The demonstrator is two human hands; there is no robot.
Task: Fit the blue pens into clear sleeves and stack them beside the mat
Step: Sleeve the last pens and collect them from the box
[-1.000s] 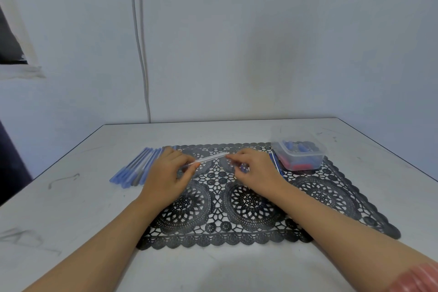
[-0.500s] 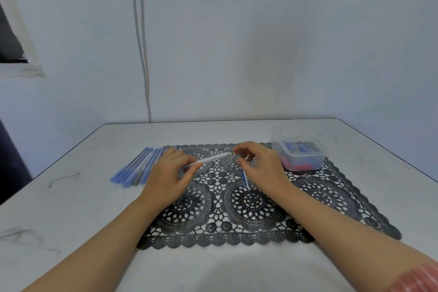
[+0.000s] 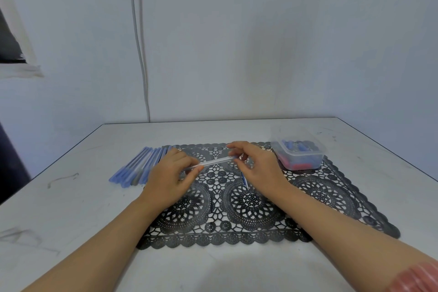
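Over the black lace mat (image 3: 260,208), my left hand (image 3: 168,178) pinches the near end of a clear sleeve (image 3: 214,162) that points up and to the right. At the sleeve's far end, my right hand (image 3: 258,168) has its fingers curled round a thin blue pen (image 3: 244,179), whose lower part sticks out beneath the hand toward the mat. A row of several sleeved blue pens (image 3: 139,166) lies on the table just left of the mat.
A clear plastic tub (image 3: 299,155) holding blue and red pieces stands on the mat's far right corner. The white table (image 3: 71,220) meets a wall behind, with a cable (image 3: 139,42) running down it. Table edges lie at left and right.
My right hand swung the blue pen from beside the tub to the sleeve's far end, then rose slightly. My left hand stayed put, holding the sleeve.
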